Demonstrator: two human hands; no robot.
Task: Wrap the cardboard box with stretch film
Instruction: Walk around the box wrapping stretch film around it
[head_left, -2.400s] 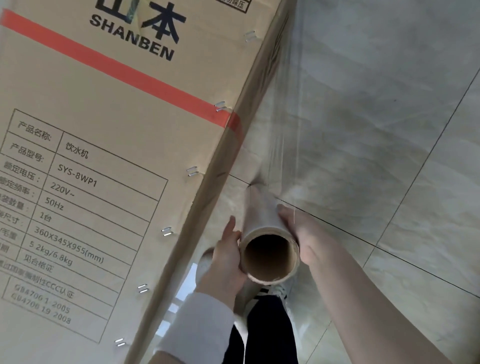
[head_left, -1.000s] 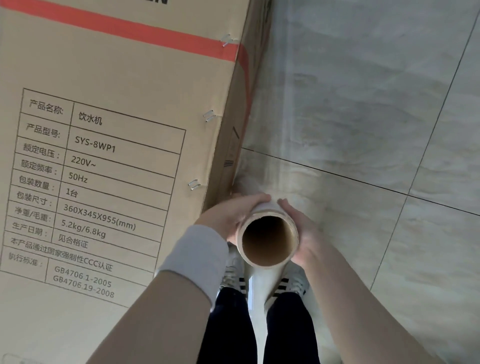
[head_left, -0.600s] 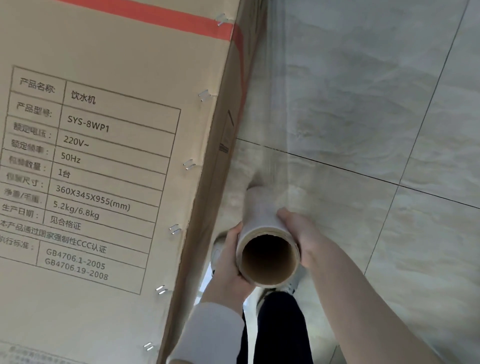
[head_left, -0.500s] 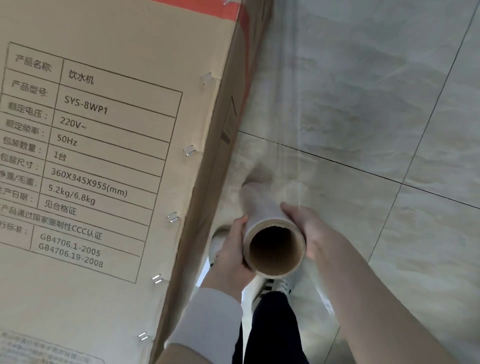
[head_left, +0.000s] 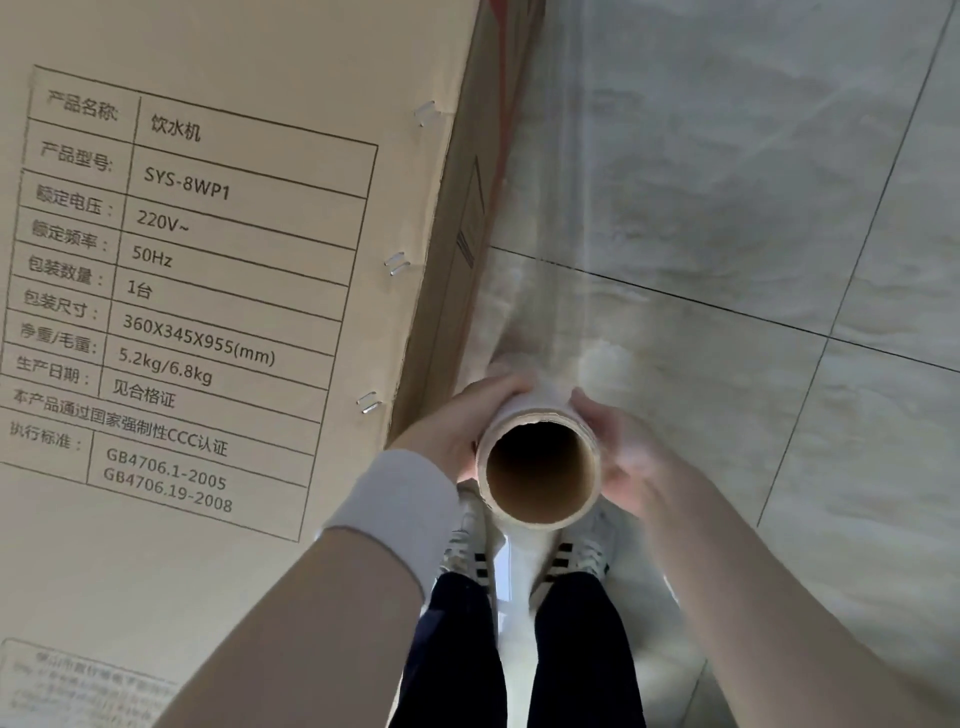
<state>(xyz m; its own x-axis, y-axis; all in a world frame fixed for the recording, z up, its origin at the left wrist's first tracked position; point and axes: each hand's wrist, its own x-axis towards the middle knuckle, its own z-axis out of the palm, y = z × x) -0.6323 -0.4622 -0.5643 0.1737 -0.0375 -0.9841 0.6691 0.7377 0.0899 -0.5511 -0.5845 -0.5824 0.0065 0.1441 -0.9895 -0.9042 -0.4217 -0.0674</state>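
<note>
Your left hand (head_left: 462, 421) has swung up, fingers curled round the film roll (head_left: 540, 467), just right of the cardboard box (head_left: 208, 312) corner; right hand (head_left: 623, 452) grips the far side. Roll upright again, stretch film (head_left: 566, 218) taut off the box edge: wrapping continues. Your shoes (head_left: 584, 558) sit underneath, trip risk.

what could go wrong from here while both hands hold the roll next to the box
The stretched film may catch on the staples along the cardboard box corner and tear. The left hand and right hand grip the roll only at its top end, so it might slip and drop onto the shoes below.
</note>
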